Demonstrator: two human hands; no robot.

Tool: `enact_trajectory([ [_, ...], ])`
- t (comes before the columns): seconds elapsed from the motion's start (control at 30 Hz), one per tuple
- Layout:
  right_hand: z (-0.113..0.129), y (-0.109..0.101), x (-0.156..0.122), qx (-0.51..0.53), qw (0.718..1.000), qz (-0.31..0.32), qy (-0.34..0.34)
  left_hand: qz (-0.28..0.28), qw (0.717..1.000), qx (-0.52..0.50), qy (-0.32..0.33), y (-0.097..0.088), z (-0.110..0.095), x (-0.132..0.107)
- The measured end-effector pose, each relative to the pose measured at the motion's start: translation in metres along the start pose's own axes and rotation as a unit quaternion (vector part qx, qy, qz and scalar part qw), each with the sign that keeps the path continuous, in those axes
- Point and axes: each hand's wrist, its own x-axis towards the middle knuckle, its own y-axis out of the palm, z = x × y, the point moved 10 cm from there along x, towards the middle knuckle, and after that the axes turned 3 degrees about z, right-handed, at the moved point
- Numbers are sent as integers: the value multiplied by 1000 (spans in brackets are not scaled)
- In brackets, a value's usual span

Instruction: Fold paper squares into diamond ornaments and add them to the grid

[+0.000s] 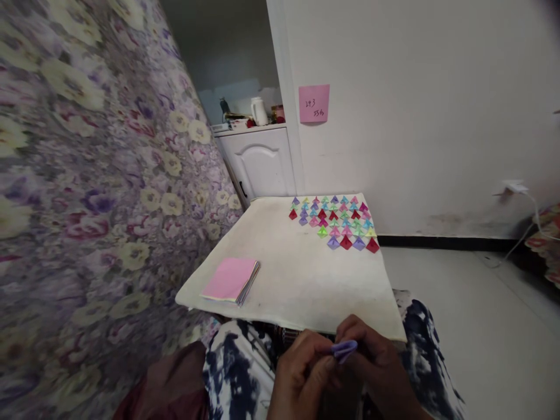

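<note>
My left hand [301, 373] and my right hand [378, 364] meet low in the view, just in front of the near edge of a small white table [297, 280]. Both pinch a small folded purple paper piece [344, 349] between their fingertips. On the table's far right corner lie several small folded paper shapes [335, 220] in red, purple, green, blue and pink, set in rows. A stack of square paper sheets [230, 280], pink on top, lies at the table's near left.
A flowered fabric surface [87, 192] rises along the left. A white wall with a pink note [314, 103] stands behind the table. A white cabinet [258, 160] with items on top is beyond. Grey floor [472, 315] lies to the right.
</note>
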Motion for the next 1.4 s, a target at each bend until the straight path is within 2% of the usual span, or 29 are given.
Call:
enact_trajectory([
  [0.13,5,3,-1,-13,1000,14,-12,1,995,92,35,-1,-10,-1],
  [0.27,11,1,-3,-18,999,-3,-28,16,979,191,66,2,-19,-5],
  [0.47,45,7,-6,-106,982,35,-155,22,963,258,76,7,-20,-5],
  [0.7,52,5,-6,-172,968,36,-181,-31,958,259,117,0,-28,-9],
  [1.0,54,3,-7,-170,967,43,-186,-24,946,256,198,3,-41,-16],
  [1.4,53,-2,-7,-195,965,34,-171,-26,946,264,184,4,-40,-14],
])
